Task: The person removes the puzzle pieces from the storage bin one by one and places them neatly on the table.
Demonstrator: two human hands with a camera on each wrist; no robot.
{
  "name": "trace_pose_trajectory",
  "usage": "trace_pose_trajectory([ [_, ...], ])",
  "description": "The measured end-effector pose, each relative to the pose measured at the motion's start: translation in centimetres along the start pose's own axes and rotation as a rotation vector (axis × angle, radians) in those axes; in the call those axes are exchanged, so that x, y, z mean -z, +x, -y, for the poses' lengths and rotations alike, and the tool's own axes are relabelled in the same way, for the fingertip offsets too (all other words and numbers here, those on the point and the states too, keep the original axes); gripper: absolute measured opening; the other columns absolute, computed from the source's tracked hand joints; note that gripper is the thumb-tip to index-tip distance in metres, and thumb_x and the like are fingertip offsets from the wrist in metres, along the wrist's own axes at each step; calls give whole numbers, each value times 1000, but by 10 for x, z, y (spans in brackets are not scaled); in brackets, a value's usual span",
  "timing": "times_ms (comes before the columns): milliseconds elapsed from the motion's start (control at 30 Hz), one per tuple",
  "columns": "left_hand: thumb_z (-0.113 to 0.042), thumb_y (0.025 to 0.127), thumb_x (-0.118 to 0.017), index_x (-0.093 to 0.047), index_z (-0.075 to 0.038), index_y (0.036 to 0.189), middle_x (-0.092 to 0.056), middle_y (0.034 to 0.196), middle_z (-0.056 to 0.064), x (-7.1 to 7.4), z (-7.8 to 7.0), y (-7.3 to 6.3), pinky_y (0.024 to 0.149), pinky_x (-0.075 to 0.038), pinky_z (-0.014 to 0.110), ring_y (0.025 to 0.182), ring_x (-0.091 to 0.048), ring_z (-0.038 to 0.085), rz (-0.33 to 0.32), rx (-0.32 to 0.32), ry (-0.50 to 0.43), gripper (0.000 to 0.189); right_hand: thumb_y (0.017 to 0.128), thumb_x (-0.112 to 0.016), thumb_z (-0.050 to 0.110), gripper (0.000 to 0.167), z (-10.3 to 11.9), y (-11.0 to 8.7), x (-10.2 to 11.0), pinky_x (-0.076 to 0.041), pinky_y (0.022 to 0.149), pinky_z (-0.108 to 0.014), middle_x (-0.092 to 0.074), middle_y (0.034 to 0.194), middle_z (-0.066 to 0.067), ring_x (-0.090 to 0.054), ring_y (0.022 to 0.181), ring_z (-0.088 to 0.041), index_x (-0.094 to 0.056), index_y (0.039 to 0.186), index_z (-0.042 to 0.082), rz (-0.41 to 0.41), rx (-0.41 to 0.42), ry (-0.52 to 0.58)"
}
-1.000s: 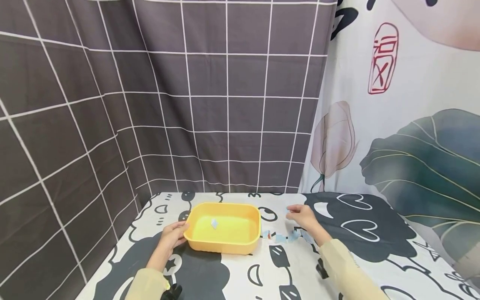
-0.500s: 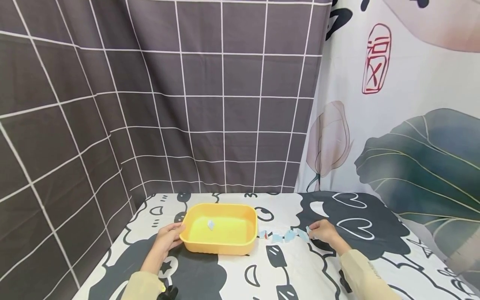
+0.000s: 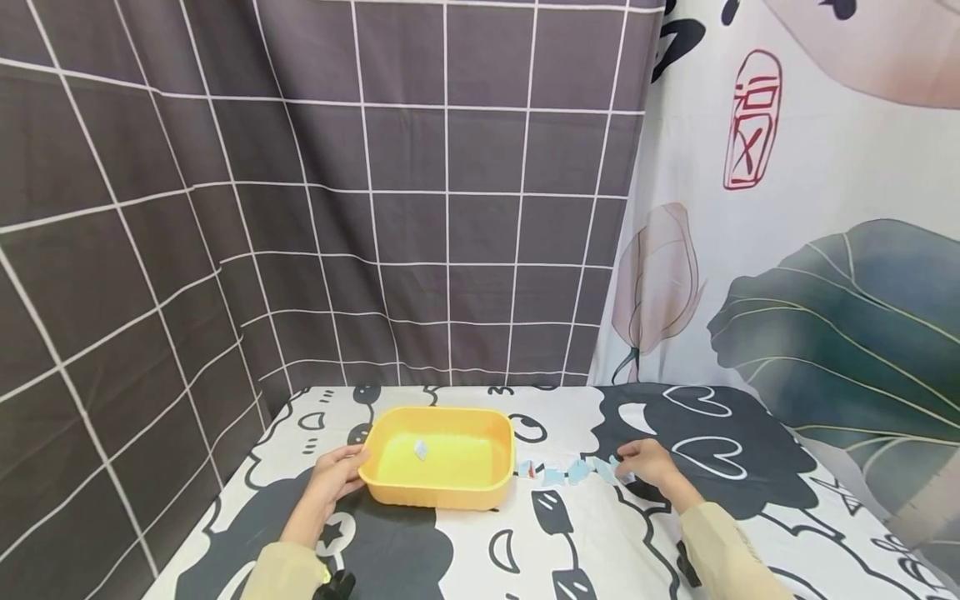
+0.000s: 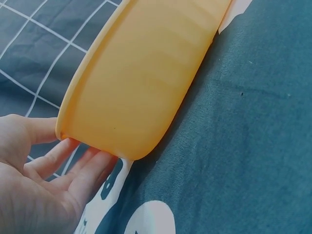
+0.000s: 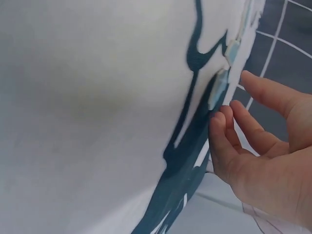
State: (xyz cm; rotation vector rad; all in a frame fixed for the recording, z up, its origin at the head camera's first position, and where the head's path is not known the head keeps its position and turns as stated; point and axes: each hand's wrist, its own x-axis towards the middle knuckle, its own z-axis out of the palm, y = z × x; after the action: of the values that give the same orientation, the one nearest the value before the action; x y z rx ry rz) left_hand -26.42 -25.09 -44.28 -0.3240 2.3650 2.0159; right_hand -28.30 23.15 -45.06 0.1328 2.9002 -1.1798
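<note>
A yellow plastic basin [image 3: 438, 493] stands on the patterned cloth, with one small pale piece [image 3: 421, 450] lying inside. My left hand [image 3: 336, 475] grips its left end; in the left wrist view the thumb is at the rim and the other fingers touch the outer wall [image 4: 131, 83]. Right of the basin runs a row of flat, pale blue, irregular pieces [image 3: 578, 472]. At the row's right end is my right hand [image 3: 651, 465]. In the right wrist view its thumb and fingers are apart, the fingertips just beside the nearest blue piece [image 5: 218, 90], gripping nothing.
A black-and-white cartoon cloth [image 3: 480, 558] covers the table. Dark grid fabric [image 3: 412, 225] hangs behind and to the left. A white floral curtain [image 3: 697, 333] hangs on the right.
My right hand has come down and to the right with a small blue piece, which now lies at the row's right end, released from the fingers. The left hand stays on the basin.
</note>
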Motion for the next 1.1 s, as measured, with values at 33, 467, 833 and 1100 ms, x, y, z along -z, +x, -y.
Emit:
trace_pose_trajectory([
  [33, -19, 97, -59, -48, 14, 133, -63, 122, 30, 0, 0, 0, 84, -62, 35, 88, -70, 14, -3, 2, -1, 50, 75, -71, 4, 41, 1, 1, 0, -56, 89, -50, -68, 107, -29, -65, 98, -39, -63, 111, -14, -5, 2, 12],
  [467, -17, 96, -60, -47, 15, 132, -67, 114, 27, 1, 1, -1, 80, -63, 33, 83, -69, 12, -36, -1, -31, 50, 81, -70, 4, 40, 61, 12, -23, -57, 87, -42, -67, 105, -25, -65, 95, -30, -61, 116, -13, 14, 83, 126],
  [833, -19, 97, -59, -50, 14, 130, -62, 123, 31, -5, 2, -3, 84, -62, 37, 89, -69, 17, -45, 5, 4, 48, 84, -72, 9, 35, 126, 14, -80, -60, 85, -37, -71, 102, -22, -68, 94, -28, -65, 112, -11, 35, 164, 279],
  [1100, -18, 96, -61, -51, 14, 130, -63, 121, 30, -5, 2, 0, 80, -63, 34, 87, -69, 15, -62, -4, -9, 48, 82, -76, 15, 32, 158, 17, -112, -57, 86, -40, -72, 102, -19, -65, 95, -29, -69, 105, -5, -95, 223, 206],
])
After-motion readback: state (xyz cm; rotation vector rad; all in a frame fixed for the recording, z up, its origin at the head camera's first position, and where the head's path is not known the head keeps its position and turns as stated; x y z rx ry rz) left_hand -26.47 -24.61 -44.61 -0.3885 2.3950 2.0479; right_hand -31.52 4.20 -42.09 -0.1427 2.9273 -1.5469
